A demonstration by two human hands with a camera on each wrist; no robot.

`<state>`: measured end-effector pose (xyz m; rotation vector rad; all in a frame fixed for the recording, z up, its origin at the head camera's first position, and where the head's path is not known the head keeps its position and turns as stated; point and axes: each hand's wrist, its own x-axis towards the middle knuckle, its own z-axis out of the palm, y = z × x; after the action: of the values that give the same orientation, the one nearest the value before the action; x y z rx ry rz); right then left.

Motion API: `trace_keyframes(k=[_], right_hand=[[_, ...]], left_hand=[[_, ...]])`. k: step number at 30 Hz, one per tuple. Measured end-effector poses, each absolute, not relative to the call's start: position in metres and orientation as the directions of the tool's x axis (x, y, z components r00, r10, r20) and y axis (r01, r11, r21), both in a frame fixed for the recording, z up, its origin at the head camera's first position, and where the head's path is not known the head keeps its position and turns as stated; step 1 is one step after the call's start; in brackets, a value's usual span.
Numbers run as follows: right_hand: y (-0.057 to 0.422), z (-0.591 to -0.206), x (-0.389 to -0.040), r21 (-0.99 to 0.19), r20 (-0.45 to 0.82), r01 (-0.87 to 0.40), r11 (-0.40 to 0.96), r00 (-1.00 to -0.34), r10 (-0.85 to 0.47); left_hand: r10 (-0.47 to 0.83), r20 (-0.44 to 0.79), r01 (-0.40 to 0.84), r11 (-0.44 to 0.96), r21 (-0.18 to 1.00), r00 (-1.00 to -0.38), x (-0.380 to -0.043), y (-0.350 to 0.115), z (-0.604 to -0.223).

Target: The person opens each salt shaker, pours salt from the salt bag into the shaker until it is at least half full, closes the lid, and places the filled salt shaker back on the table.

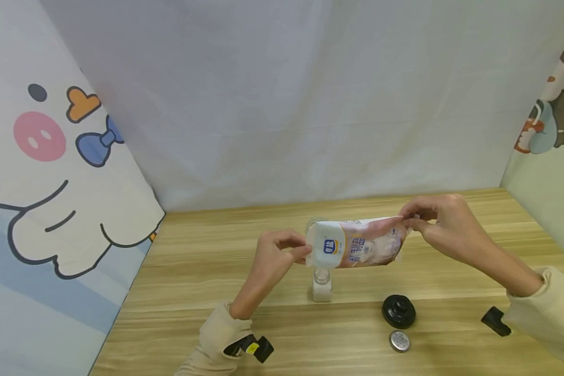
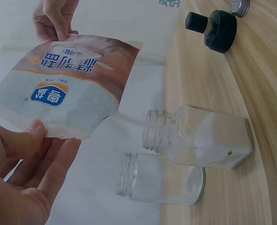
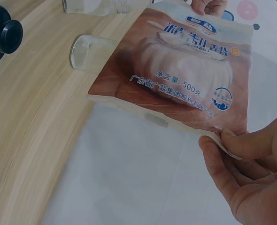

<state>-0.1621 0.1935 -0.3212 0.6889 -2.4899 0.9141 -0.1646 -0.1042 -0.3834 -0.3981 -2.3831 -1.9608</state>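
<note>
Both hands hold a salt bag [image 1: 357, 245] stretched sideways in the air, its printed front facing up. My left hand [image 1: 278, 261] pinches the pale end between thumb and fingers. At the brown end, my right hand [image 1: 456, 230] pinches a corner, as the right wrist view shows on the bag's sealed edge [image 3: 157, 119]. Below the bag's left part stands an open square glass jar [image 1: 321, 290] with white grains in it, its mouth just under the bag in the head view. A clear round glass jar [image 2: 166, 180] stands behind it, mostly hidden by the bag in the head view.
On the wooden table [image 1: 207, 271], a black lid with a knob [image 1: 398, 312] lies at the front right. A small perforated metal shaker cap [image 1: 399, 341] lies just in front of it. A pale cloth backdrop [image 1: 310, 104] rises behind the table, with cartoon-printed panels at both sides.
</note>
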Motion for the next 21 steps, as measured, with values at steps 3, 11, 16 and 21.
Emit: trace_keyframes(k=[3, 11, 16, 21], right_hand=[[0.1935, -0.3209, -0.1621, -0.485, 0.516, -0.569, 0.664, -0.799, -0.308], [0.1938, -0.3209, -0.1622, -0.488, 0.510, -0.562, 0.668, -0.804, -0.304], [0.1942, -0.3218, -0.1627, -0.485, 0.513, -0.563, 0.669, -0.803, -0.303], [0.1948, -0.3231, -0.1632, -0.483, 0.518, -0.571, 0.664, -0.797, -0.309]], left_hand=[[0.182, 0.187, 0.219, 0.175, 0.960, -0.965, -0.1649, -0.1045, -0.3835], [0.185, 0.188, 0.222, 0.185, 0.957, -0.965, -0.1653, -0.1045, -0.3837], [0.181, 0.187, 0.221, 0.191, 0.956, -0.966, -0.1653, -0.1042, -0.3833], [0.184, 0.188, 0.222, 0.190, 0.956, -0.965, -0.1655, -0.1040, -0.3839]])
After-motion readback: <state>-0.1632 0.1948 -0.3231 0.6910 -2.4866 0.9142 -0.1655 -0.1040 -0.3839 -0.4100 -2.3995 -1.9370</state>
